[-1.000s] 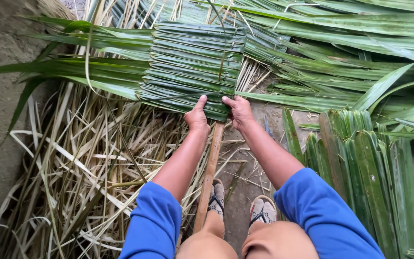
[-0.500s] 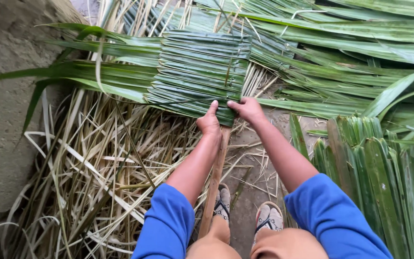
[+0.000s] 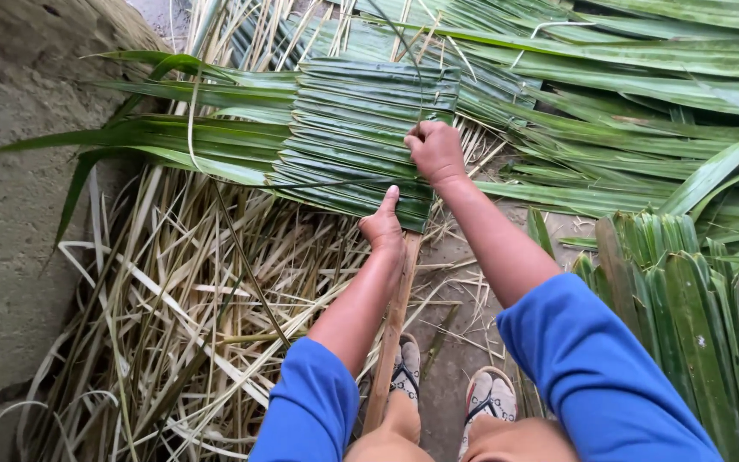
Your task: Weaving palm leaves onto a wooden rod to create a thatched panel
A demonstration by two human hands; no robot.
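Observation:
A mat of folded green palm leaves (image 3: 361,128) lies across a wooden stick (image 3: 391,334) that runs toward me between my feet. My left hand (image 3: 384,224) grips the near edge of the mat where it meets the stick, thumb pointing up on the leaves. My right hand (image 3: 434,151) is a closed fist further up the mat's right edge, pinching a thin leaf strip that rises from it. Both arms wear blue sleeves.
Dry pale leaf strips (image 3: 173,325) are piled on the ground at left beside a concrete surface (image 3: 10,214). Long green fronds (image 3: 626,94) spread at the back right. A stack of folded green leaves (image 3: 686,299) stands at right. My sandalled feet (image 3: 442,389) are below.
My right hand has moved up the mat's right edge, away from my left hand, and now pulls a thin strip. The left hand has stayed at the near edge.

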